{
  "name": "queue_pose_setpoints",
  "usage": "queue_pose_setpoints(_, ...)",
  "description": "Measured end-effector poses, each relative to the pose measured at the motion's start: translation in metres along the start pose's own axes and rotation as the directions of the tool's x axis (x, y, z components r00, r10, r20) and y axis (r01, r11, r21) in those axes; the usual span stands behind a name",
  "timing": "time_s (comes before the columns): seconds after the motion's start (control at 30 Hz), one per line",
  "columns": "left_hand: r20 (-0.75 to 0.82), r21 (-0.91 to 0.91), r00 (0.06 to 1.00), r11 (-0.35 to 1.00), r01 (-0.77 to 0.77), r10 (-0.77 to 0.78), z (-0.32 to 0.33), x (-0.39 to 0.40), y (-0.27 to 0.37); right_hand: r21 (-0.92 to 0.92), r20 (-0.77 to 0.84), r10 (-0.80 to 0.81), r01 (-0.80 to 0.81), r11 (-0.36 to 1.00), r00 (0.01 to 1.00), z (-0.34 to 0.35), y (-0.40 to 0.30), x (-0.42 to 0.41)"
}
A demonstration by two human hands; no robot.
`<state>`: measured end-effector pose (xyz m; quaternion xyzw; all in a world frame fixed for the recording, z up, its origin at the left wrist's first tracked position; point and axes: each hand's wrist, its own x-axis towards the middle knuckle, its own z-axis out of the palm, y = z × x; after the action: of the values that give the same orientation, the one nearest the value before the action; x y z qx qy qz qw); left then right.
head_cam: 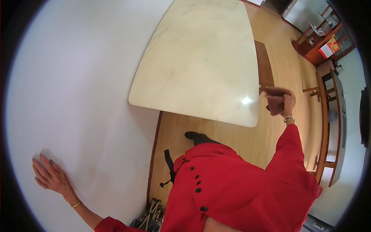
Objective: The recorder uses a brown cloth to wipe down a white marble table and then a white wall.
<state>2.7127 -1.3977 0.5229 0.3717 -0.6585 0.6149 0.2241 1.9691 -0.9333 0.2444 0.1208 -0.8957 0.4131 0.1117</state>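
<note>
My left hand rests flat against the white wall at the lower left, fingers a little apart, with nothing in it. Out to the right, my right hand grips a folded brownish-red cloth, held just beyond the right edge of the table. The pale marble-patterned tabletop stands against the wall in front of me, with a bright light reflection near its right corner.
Light wood flooring runs around the table. Folded metal-framed gear leans by the wall at the bottom. A long wooden bench or seat frame stands at the right, and a wooden display cabinet at the upper right.
</note>
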Motion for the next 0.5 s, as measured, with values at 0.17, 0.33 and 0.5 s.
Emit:
queue_pose_setpoints(0.17, 0.011, -0.012, 1.000, 1.000, 0.021, -0.021, 0.001, 0.000, -0.005, 0.036, -0.032, -0.139, 0.140, 0.990, 0.990, 0.105, -0.057, 0.022)
queue_pose_setpoints(0.33, -0.061, -0.043, 0.998, 0.999, -0.013, 0.011, 0.005, 0.006, -0.001, -0.431, 0.185, -0.176, 0.241, 0.870, 0.967, 0.226, -0.090, -0.021)
queue_pose_setpoints(0.5, -0.053, -0.051, 0.998, 0.998, -0.019, 0.017, -0.001, 0.004, -0.007, -0.345, 0.198, -0.077, 0.143, 0.928, 0.977, 0.273, -0.132, 0.003)
